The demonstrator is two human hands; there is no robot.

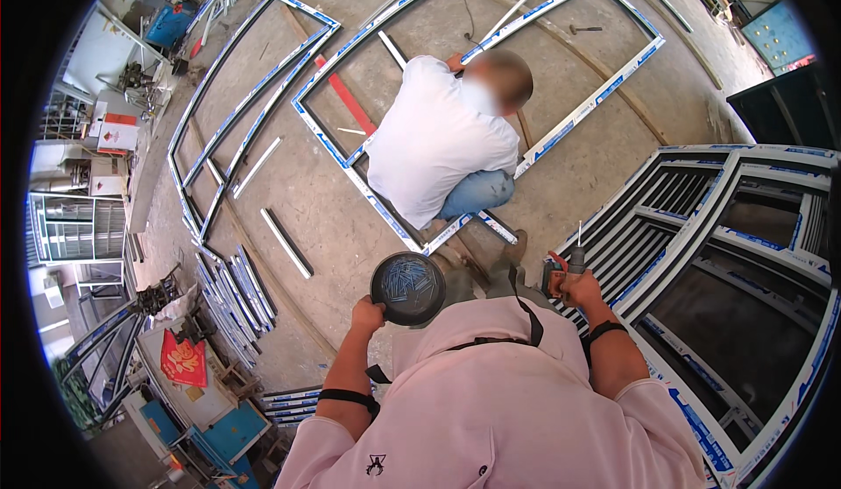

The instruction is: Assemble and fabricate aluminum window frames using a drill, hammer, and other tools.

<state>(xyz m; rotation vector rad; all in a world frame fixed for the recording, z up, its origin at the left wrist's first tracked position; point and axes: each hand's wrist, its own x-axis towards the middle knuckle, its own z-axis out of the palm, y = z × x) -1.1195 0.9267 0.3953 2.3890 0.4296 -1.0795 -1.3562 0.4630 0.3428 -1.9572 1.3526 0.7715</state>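
At my waist, my left hand (368, 314) is closed on the rim of a round black pan (378, 272). Many thin bluish-silver screws (407, 279) lie loose inside it. To the right, my right hand (580, 290) is wrapped round the grip of a power drill (576, 259), red and dark, its long bit pointing away from me. Just ahead, a person in a white shirt (438, 138) crouches inside a large white-and-blue window frame (583, 114) lying on the floor; what that person's hands do is mostly hidden.
Finished-looking frames with dark slats (727, 182) lean close on my right. Another frame (263, 108) lies ahead left, with loose profile strips (235, 296) nearer me. A hammer (585, 28) and a red bar (346, 93) are on the floor. A cluttered bench (188, 393) stands at left.
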